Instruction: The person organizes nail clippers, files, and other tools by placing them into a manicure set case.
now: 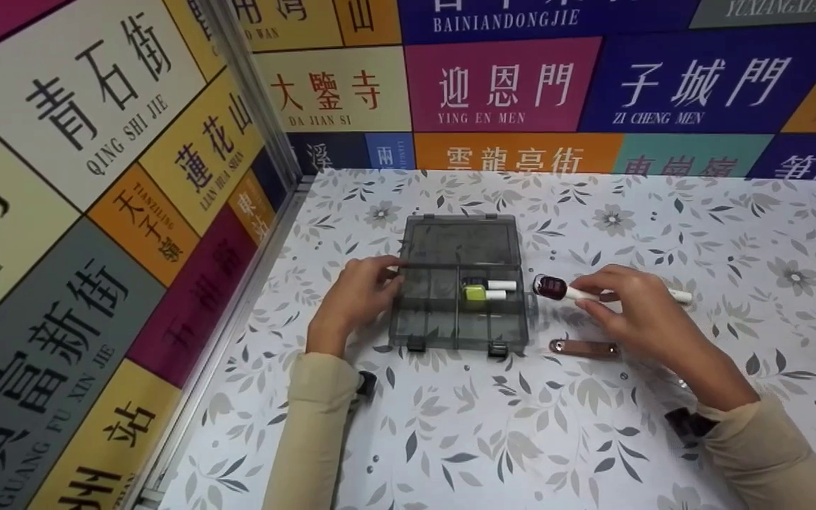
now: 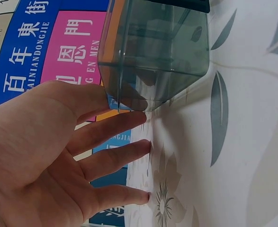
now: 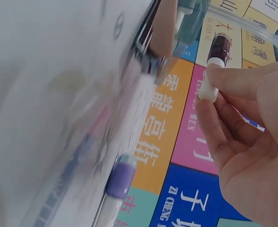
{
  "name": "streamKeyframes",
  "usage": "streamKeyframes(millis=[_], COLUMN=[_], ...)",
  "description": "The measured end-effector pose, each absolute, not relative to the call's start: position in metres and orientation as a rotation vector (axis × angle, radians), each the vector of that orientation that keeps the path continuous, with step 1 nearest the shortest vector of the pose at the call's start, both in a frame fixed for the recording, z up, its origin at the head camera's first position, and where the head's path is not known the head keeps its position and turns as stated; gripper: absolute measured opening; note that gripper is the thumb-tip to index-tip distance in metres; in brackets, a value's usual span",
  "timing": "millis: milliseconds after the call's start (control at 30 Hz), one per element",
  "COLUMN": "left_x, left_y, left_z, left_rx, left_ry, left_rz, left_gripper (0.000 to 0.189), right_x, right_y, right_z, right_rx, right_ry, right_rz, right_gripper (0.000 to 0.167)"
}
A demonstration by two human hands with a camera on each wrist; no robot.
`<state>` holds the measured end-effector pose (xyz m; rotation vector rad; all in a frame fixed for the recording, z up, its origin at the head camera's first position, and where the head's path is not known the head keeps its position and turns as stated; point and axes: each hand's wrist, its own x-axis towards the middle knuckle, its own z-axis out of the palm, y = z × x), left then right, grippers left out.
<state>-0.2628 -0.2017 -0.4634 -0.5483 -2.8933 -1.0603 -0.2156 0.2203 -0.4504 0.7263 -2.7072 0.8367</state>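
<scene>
A grey see-through compartment box [image 1: 426, 322] lies on the table with its lid [image 1: 463, 241] laid back. Two nail polish bottles with white caps, one yellow-green [image 1: 474, 293] and one dark [image 1: 475, 282], lie in a right-hand compartment. My left hand [image 1: 362, 290] touches the box's left side, its lower fingers spread and fairly straight in the left wrist view. Right of the box, my right hand [image 1: 631, 301] pinches a dark red nail polish bottle [image 1: 551, 287] by its white cap, between thumb and fingers. The right wrist view shows this bottle [image 3: 220, 47] tilted, glass end upward.
A brownish nail clipper [image 1: 584, 348] lies right of the box. A white cap [image 1: 678, 296] shows beyond my right hand; the right wrist view has a purple bottle [image 3: 121, 179] with a white cap. Sign-patterned walls [image 1: 500, 85] border the flower-printed tabletop [image 1: 408, 439].
</scene>
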Motion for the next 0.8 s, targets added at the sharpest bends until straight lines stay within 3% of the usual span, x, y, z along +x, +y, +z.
streamKeyframes(millis=[800], left_x=[-0.261], left_y=[-0.210], left_z=[-0.459], left_rx=[-0.517], left_ry=[-3.021], left_rz=[-1.165], left_gripper=[0.043], right_x=[-0.219], right_y=[0.178], right_z=[-0.446], right_rx=[0.761], right_ry=[-2.686], right_rz=[0.881], right_gripper=[0.023])
